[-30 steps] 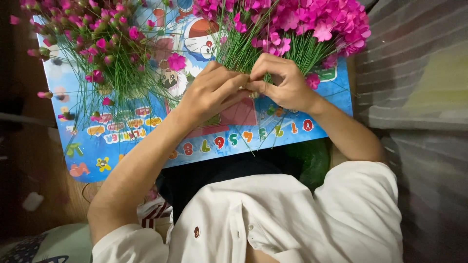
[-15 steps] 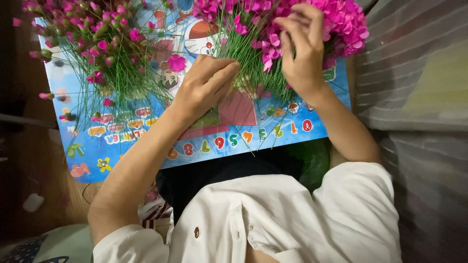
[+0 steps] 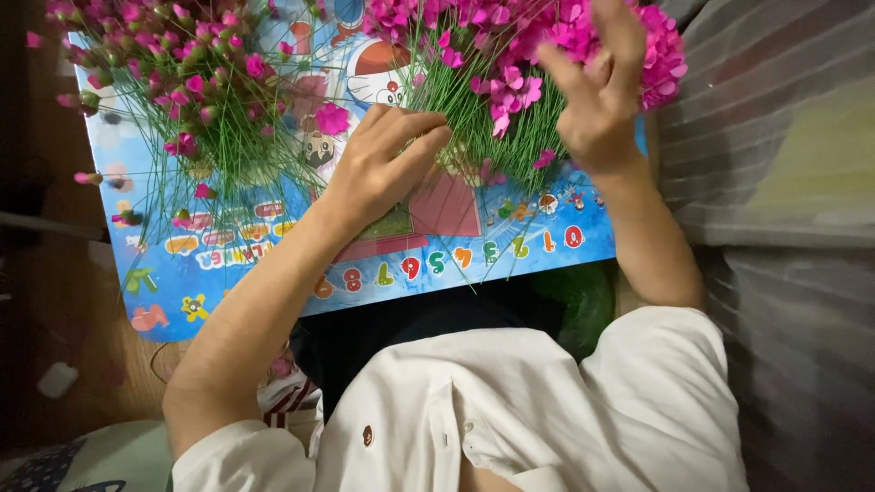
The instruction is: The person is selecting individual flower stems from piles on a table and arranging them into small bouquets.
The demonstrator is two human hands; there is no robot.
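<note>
Head view: left hand [image 3: 383, 169] lies flat, fingers loosely spread, on green stems [image 3: 483, 128] pointing toward twelve o'clock, while right hand [image 3: 597, 100], seemingly half-open, paws pink blossoms [image 3: 583, 36].

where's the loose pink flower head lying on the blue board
In the head view, the single pink flower head lies on the blue picture board, left of centre, just beyond the left hand, between the two bunches.

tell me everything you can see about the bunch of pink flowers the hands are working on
The bunch of pink flowers has bright magenta, artificial-looking blooms packed at the top on many thin green wire-like stems fanning downward. It lies on a blue children's mat with cartoon pictures. The left hand presses the stems near their base; the right hand reaches into the blooms, fingers spread. Its top is cut off by the frame.
</note>
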